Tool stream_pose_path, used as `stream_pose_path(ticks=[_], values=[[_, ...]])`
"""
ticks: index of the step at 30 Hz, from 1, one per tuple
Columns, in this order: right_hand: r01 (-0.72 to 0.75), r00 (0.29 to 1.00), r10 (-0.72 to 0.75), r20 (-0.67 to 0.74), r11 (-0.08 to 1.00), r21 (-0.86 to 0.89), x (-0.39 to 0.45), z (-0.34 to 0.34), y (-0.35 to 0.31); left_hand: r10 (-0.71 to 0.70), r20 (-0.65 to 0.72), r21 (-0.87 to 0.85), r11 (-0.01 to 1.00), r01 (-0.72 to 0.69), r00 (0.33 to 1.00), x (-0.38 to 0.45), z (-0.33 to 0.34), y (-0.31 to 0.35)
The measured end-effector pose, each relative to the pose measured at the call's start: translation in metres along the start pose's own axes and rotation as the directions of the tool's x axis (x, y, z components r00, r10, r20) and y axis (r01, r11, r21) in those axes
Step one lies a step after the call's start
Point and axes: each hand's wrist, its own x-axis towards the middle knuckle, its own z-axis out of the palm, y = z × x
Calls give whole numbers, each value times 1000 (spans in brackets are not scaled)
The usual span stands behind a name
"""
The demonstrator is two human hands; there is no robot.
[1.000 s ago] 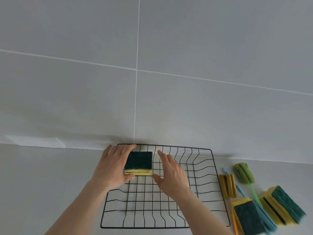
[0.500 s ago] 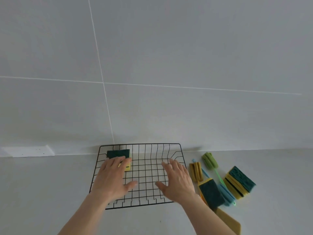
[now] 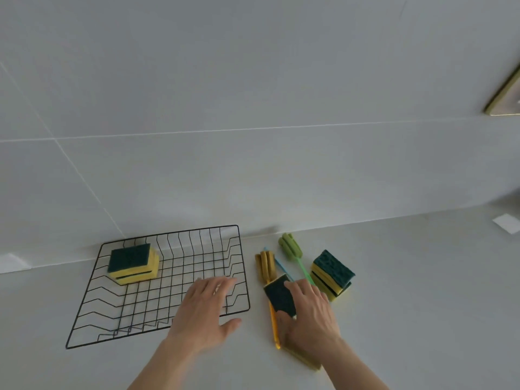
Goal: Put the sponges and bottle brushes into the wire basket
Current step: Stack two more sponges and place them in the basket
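Note:
The black wire basket (image 3: pixel 84 302) lies on the white counter, with a stack of two yellow-and-green sponges (image 3: pixel 132 264) in its far left corner. My left hand (image 3: pixel 205 311) hovers flat over the basket's near right corner, fingers apart, holding nothing. My right hand (image 3: pixel 309 313) is down on a dark-green-topped sponge (image 3: pixel 277 295) right of the basket, thumb and fingers closed around it. Under and beside that sponge lie a mustard bottle brush (image 3: pixel 266 266) with an orange handle, a green bottle brush (image 3: pixel 289 246) and a blue handle (image 3: pixel 281 267). Another sponge stack (image 3: pixel 332 274) stands further right.
A yellowish sponge piece (image 3: pixel 302 358) shows under my right wrist. The tiled wall runs directly behind the basket. A white plate (image 3: pixel 14 263) sits at the wall's foot on the left, a white patch (image 3: pixel 506 223) at far right, and a gold-edged object (image 3: pixel 503 99) hangs top right.
Both hands left the sponges in the basket's far left corner and moved right. My right hand has come down onto the loose green-topped sponge beside the basket. The view panned right.

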Motion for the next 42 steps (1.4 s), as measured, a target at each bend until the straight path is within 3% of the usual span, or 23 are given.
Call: stream_pose_path(ticks=[5,13,20,29,32,37,42], values=[[16,994,-17,111,1000,7,-27,12,55,121,25,-25,992,-120,992,22,21,51],[60,962,-63,267,998,20,-44,43,85,183,131,152,968,-202,974,65,42,88],[43,962,-66,265,995,91,-44,46,89,141,188,284,939,-191,972,88,62,94],[-63,960,-37,279,938,341,-34,11,100,45,106,327,942,-78,993,62,66,81],[-194,948,37,315,853,484,-24,-1,100,60,66,268,961,-75,996,53,70,76],[-367,917,113,382,615,698,-12,-18,103,55,53,195,979,-65,997,30,83,75],[-419,904,190,383,570,707,-8,-22,94,51,0,199,979,-50,999,15,87,77]])
